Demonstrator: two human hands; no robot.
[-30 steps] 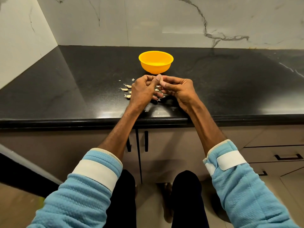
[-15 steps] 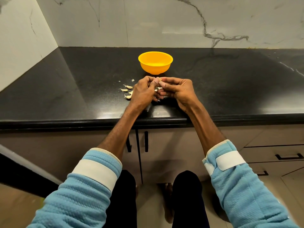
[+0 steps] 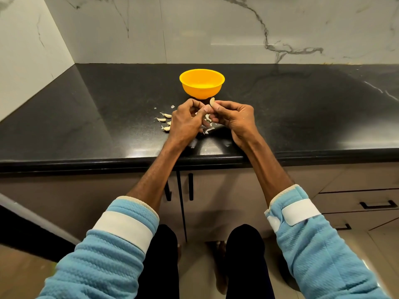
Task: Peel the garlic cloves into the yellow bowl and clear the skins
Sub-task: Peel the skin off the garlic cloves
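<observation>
Black tabletop [image 3: 90, 117] lies open on both sides. Just near the yellow bowl [image 3: 200, 91], the right hand [image 3: 235, 117] pinches a garlic clove [image 3: 212, 102]. The left hand [image 3: 185, 121] curls against it, its grip hidden. It partly covers loose cloves [image 3: 165, 120] and skins [image 3: 208, 131].

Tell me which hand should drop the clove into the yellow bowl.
Right. The right hand pinches the garlic clove at its fingertips, just short of the yellow bowl; the left hand sits lower, beside it.

Head cam, fwd-down, near counter [image 3: 302, 117]
</observation>
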